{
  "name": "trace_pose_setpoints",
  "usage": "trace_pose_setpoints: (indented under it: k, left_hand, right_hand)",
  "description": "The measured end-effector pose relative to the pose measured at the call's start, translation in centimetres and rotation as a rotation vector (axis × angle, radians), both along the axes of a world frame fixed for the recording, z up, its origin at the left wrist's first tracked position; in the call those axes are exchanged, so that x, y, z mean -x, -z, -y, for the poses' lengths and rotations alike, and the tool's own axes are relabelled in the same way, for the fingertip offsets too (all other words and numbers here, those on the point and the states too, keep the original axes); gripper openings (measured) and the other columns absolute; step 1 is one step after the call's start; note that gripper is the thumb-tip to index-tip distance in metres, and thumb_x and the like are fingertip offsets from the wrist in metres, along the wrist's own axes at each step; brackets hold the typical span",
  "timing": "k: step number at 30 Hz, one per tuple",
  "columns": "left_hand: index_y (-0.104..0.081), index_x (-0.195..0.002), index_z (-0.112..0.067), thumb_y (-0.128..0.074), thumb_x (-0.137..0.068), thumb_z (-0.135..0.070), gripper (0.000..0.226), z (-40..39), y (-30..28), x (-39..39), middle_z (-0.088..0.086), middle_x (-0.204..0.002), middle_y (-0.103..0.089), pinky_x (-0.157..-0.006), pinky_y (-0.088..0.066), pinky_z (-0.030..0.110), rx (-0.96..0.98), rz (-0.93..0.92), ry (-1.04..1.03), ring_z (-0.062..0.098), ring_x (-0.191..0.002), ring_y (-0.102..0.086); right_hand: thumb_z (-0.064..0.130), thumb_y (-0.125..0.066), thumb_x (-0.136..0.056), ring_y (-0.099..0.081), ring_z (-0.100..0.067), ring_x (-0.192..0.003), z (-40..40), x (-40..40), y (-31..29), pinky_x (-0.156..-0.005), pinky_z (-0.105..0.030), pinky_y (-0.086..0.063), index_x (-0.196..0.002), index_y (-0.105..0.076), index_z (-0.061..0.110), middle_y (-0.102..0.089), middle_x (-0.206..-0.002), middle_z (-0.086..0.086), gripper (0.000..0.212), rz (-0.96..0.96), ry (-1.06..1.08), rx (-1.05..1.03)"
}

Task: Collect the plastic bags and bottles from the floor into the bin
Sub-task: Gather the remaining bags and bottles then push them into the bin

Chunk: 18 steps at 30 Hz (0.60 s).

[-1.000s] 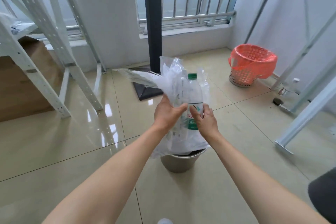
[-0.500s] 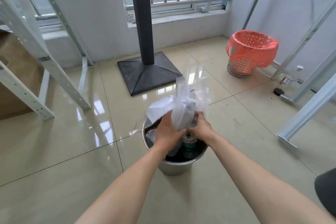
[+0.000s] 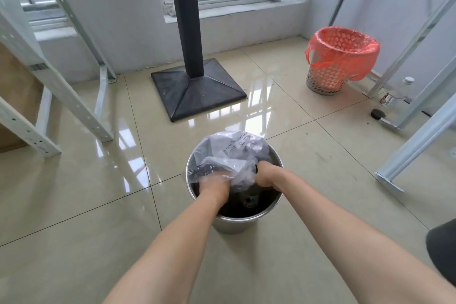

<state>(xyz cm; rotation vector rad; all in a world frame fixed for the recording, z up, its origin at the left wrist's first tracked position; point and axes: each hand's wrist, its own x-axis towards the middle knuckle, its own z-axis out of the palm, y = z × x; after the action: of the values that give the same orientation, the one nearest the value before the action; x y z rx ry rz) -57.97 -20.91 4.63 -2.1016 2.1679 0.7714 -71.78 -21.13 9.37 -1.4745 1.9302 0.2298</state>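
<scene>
We are reaching both hands into the round steel bin (image 3: pixel 223 223), left hand (image 3: pixel 215 181) and right hand (image 3: pixel 267 175) each closing on the crumpled clear plastic bags (image 3: pixel 230 155), which are bulging above its rim. A bottle (image 3: pixel 249 201) inside the bin is mostly hidden, so we cannot tell its axis.

Crumpled plastic bags (image 3: pixel 232 155) hide both hands' fingers and the bin's (image 3: pixel 237 226) contents.

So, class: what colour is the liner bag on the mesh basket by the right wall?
Orange-red, over a pale mesh basket; the head view shows it.
</scene>
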Motion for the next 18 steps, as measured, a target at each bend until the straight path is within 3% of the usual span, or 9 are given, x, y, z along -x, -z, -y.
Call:
trace_pose_setpoints:
  k: [2,6,8,11,13,15,17,18]
  left_hand:
    - [-0.035,-0.149,-0.014,-0.037,-0.102,-0.02,0.048,0.2,0.1,0.3,0.01,-0.149,-0.046,-0.109,-0.039,0.038,-0.05,0.094,-0.024,0.028,-0.136,-0.045]
    - [-0.019,-0.155,-0.015,-0.04,-0.1,-0.03,0.061,0.1,0.1,1.3,0.01,-0.161,-0.022,-0.119,-0.021,0.042,-0.079,0.323,0.117,0.03,-0.148,-0.02]
    - [-0.027,-0.153,-0.011,-0.04,-0.101,-0.027,0.056,-0.5,-0.1,1.4,0.013,-0.159,-0.028,-0.119,-0.021,0.043,-0.211,0.381,0.168,0.031,-0.147,-0.025]
    - [-0.037,-0.148,-0.004,-0.045,-0.099,-0.024,0.053,-1.7,-2.3,0.9,0.014,-0.151,-0.041,-0.112,-0.029,0.042,-0.398,0.298,0.237,0.033,-0.14,-0.038]
    - [-0.048,-0.138,-0.01,-0.052,-0.094,-0.033,0.05,-2.6,-4.1,-0.2,0.014,-0.139,-0.051,-0.098,-0.042,0.042,-0.304,0.272,0.32,0.035,-0.129,-0.049]
    - [-0.065,-0.108,-0.009,-0.063,-0.086,-0.041,0.039,-3.4,-6.1,-2.3,0.012,-0.11,-0.067,-0.072,-0.045,0.029,-0.176,0.203,0.38,0.028,-0.101,-0.064]
    - [-0.063,-0.073,-0.009,-0.072,-0.073,-0.05,0.041,-4.0,-7.4,-5.4,0.007,-0.073,-0.064,-0.056,-0.037,0.028,-0.113,-0.02,0.317,0.02,-0.068,-0.058]
    - [-0.063,-0.066,-0.009,-0.072,-0.069,-0.056,0.047,-4.1,-8.0,-6.9,0.007,-0.065,-0.062,-0.055,-0.038,0.03,-0.079,-0.156,0.229,0.017,-0.061,-0.054]
  right_hand:
    - [0.01,-0.046,-0.098,-0.054,-0.034,-0.125,-0.1,0.1,-0.2,-0.099,-0.033,-0.044,-0.129,-0.049,-0.003,-0.056,-0.135,-0.02,0.034,-0.027,-0.021,0.024]
    - [0.011,-0.051,-0.095,-0.058,-0.033,-0.12,-0.5,0.1,-0.7,-0.093,-0.033,-0.047,-0.124,-0.054,-0.001,-0.06,-0.131,-0.019,0.031,-0.112,-0.06,0.088]
    - [0.007,-0.053,-0.091,-0.06,-0.036,-0.117,-0.6,0.6,-1.5,-0.089,-0.034,-0.048,-0.119,-0.057,-0.001,-0.061,-0.127,-0.021,0.029,-0.106,-0.003,0.166]
    - [0.003,-0.05,-0.087,-0.062,-0.036,-0.108,-0.2,1.3,-3.1,-0.079,-0.035,-0.048,-0.11,-0.06,0.003,-0.064,-0.118,-0.019,0.025,-0.068,0.12,0.387]
    - [0.008,-0.048,-0.09,-0.06,-0.035,-0.107,0.4,1.2,-3.9,-0.082,-0.037,-0.047,-0.114,-0.058,0.008,-0.061,-0.119,-0.015,0.026,-0.074,0.173,0.547]
    - [0.018,-0.046,-0.095,-0.056,-0.035,-0.111,1.3,0.7,-4.5,-0.089,-0.04,-0.045,-0.127,-0.051,0.014,-0.054,-0.125,-0.014,0.032,-0.056,0.157,0.636]
    - [0.03,-0.043,-0.099,-0.052,-0.036,-0.118,2.5,-0.1,-4.9,-0.099,-0.045,-0.04,-0.143,-0.037,0.023,-0.049,-0.131,-0.016,0.045,-0.046,0.113,0.583]
    - [0.038,-0.041,-0.099,-0.051,-0.036,-0.122,3.2,-0.4,-4.9,-0.102,-0.048,-0.036,-0.149,-0.028,0.026,-0.049,-0.133,-0.017,0.053,-0.049,0.114,0.528]
